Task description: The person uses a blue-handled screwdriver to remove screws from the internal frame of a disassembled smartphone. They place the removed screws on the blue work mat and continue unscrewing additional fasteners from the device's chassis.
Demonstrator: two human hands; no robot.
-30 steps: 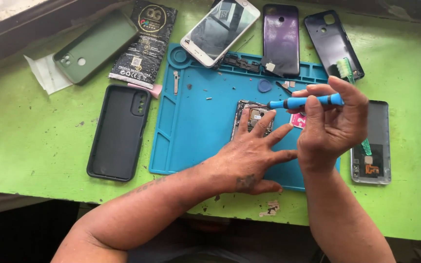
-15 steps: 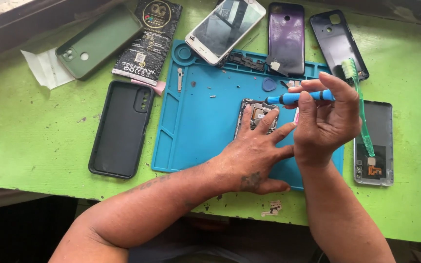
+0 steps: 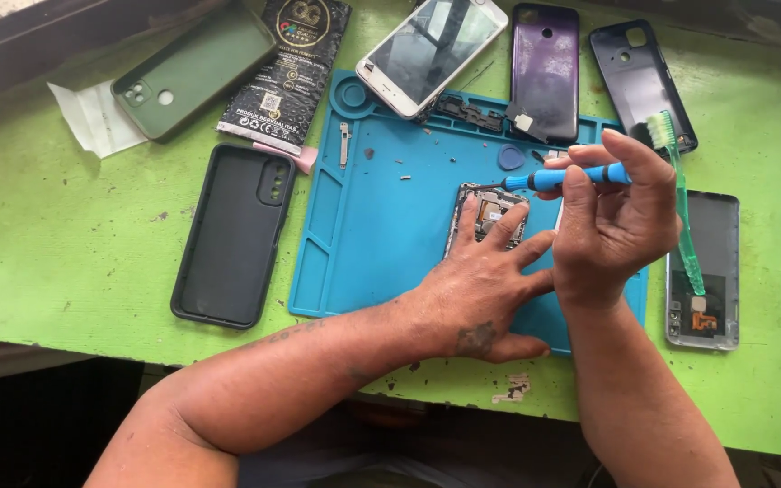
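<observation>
An opened phone [image 3: 488,210] with its circuit board exposed lies on a blue repair mat [image 3: 381,226]. My left hand [image 3: 481,285] presses flat on the phone, fingers spread, covering its lower part. My right hand [image 3: 612,221] grips a blue screwdriver [image 3: 558,178] held nearly level, its dark tip pointing left at the phone's upper edge.
A black case [image 3: 232,235] and a green case [image 3: 193,72] lie left of the mat. A black packet [image 3: 286,68], a white phone [image 3: 431,54], a purple back cover [image 3: 544,72] and a dark cover [image 3: 636,81] sit behind. A green toothbrush [image 3: 680,203] rests over a grey phone [image 3: 707,271].
The view has shifted slightly. My right hand has tilted the screwdriver and brought its tip closer to the phone's top edge. My left hand stays pressed on the phone.
</observation>
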